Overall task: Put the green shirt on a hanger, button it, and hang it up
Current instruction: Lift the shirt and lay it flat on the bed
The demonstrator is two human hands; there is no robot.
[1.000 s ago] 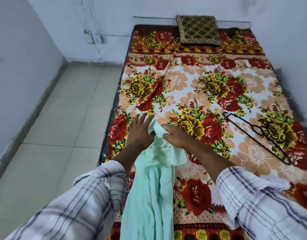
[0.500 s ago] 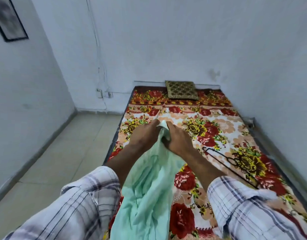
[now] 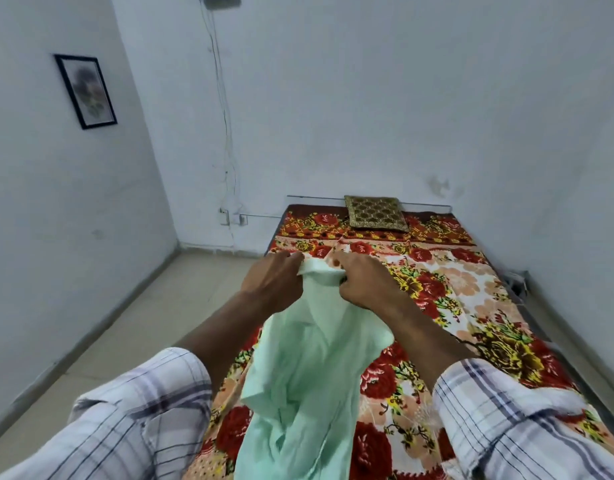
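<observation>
Room: plain pale-white plastered walls (image 3: 402, 98), meeting in a corner at left of centre; light beige tiled floor (image 3: 132, 327) along the left side.

Wall fittings: one black-framed picture (image 3: 85, 91) on the left wall, its contents too blurred to read. One thin cable (image 3: 222, 109) running down the far wall to a small socket (image 3: 226, 216) low beside the bed.

Bed: low, set against the far and right walls, covered by a floral blanket in red, yellow and peach (image 3: 465, 282). One square brown-and-gold patterned cushion (image 3: 375, 213) lies at the far end, touching the wall.

Garment: one pale mint-green cotton shirt (image 3: 309, 368), crumpled and not on a hanger, held up over the near left part of the bed. Its top edge is stretched between the two hands; the rest hangs loose in folds between the forearms and runs out of the bottom of the view. Whether any buttons are fastened cannot be told.

Hands: left hand (image 3: 274, 285), fingers curled, pinching the left end of the shirt's top edge. Right hand (image 3: 362, 282), fingers curled, pinching the right end of the same edge. The two hands are close together, a short span of cloth between them.

Clothing of the person: white long sleeves with blue-grey checks, left sleeve (image 3: 132, 420) and right sleeve (image 3: 506, 410), both pushed up the forearm.
</observation>
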